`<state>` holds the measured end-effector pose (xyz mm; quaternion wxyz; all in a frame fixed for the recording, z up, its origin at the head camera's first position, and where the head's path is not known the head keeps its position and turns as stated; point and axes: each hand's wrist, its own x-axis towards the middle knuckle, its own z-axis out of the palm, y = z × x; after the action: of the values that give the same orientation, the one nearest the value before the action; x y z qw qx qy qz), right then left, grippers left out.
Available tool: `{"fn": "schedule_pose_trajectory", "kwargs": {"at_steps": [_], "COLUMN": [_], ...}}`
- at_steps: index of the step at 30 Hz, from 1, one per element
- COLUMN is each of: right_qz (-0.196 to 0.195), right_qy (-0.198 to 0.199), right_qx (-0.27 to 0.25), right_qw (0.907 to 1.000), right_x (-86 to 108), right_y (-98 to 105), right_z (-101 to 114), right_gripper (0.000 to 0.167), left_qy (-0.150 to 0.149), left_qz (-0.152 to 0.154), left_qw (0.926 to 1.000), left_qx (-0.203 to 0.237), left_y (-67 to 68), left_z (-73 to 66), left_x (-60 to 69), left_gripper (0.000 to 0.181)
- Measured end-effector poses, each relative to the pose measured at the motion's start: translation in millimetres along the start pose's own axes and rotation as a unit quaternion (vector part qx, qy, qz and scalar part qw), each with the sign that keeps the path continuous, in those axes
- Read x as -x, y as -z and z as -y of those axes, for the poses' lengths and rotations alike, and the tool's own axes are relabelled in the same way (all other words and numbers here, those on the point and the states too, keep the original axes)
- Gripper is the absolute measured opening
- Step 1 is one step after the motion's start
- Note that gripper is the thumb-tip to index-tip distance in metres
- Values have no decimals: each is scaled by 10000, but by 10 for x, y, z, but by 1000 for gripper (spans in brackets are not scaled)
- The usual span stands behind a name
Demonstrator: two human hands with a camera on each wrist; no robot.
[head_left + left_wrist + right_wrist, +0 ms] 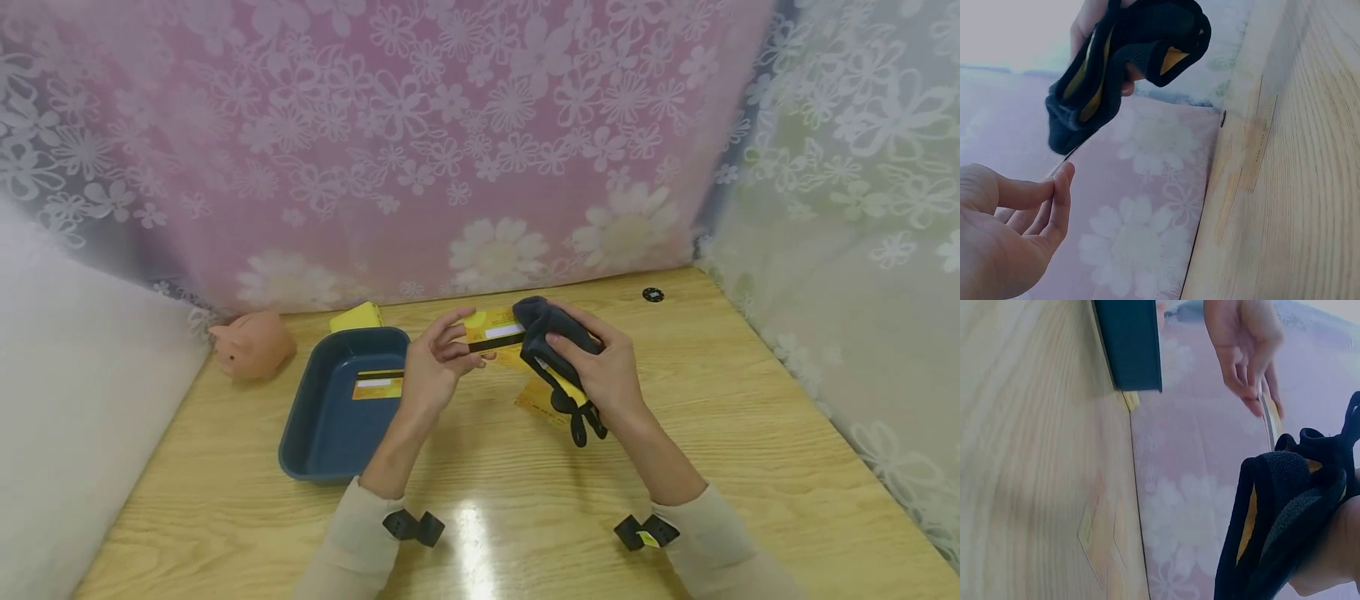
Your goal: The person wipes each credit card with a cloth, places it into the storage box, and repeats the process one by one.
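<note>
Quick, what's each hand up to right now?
Left hand: closed, pinching a yellow card by one end.
Right hand: closed, gripping a dark pouch.

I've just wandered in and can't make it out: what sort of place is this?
Probably a makeshift tabletop recording corner: a pale wood-grain table backed by pink flower-patterned cloth, and small black boxy devices at the cuffs of the person's beige fabric sleeves.
</note>
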<state>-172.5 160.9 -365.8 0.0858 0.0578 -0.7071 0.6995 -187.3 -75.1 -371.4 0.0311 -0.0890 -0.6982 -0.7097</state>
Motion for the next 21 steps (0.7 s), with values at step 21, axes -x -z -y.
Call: {"fn": "schedule_pose_trajectory", "kwargs": {"at_steps": [21], "right_qz": [-69], "right_qy": [501], "right_qx": [-344], "right_qw": [9981], "right_x": [-8], "right_y": [39], "right_z": [78], "right_gripper": [46], "left_qy": [11], "left_qz": [76], "left_qw": [9997], "left_qx": [242], "left_y": [1], "left_z": [-20], "left_x": [11], "left_gripper": [65]}}
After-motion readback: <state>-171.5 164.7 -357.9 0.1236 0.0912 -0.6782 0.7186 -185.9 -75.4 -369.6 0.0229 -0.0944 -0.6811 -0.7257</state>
